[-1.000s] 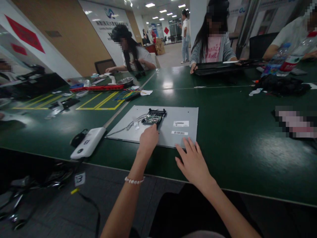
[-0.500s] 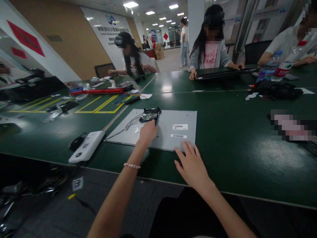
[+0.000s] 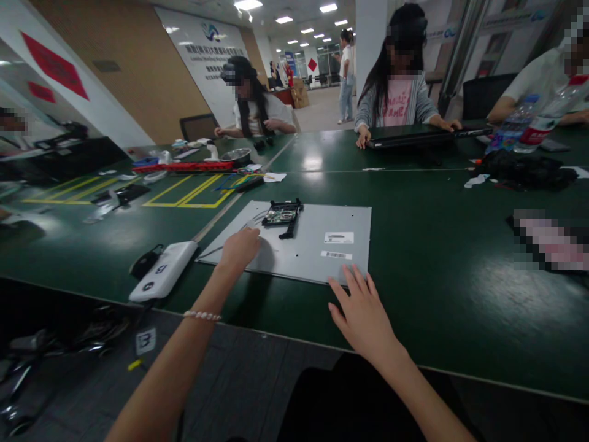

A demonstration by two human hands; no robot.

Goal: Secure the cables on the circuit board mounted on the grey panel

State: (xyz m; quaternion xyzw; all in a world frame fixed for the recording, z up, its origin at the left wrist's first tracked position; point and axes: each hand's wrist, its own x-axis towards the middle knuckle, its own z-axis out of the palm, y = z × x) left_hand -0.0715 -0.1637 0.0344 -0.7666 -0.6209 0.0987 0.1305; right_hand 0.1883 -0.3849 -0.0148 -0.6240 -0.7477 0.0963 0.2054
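Note:
A flat grey panel (image 3: 313, 264) with two white labels lies on the green table before me. On its far part sits a green circuit board in a black plastic frame (image 3: 281, 213), with thin grey cables (image 3: 212, 252) running off to the left. My left hand (image 3: 242, 247) is over the panel's left part, beside the cables, its fingers curled together. What they pinch, if anything, is hidden behind the hand. My right hand (image 3: 363, 307) is open, fingers spread, with the fingertips at the panel's near right edge.
A white power bank (image 3: 164, 270) and a black item (image 3: 146, 262) lie left of the panel. Farther back are a red strip (image 3: 184, 166), a metal bowl (image 3: 237, 155) and coloured wires. Bottles (image 3: 540, 123) stand far right. Across the table, a person (image 3: 398, 92) handles a black panel.
My left hand has moved left and nearer to me, away from the black frame, uncovering its near arm. My right hand stays at the panel's edge. The view has shifted slightly.

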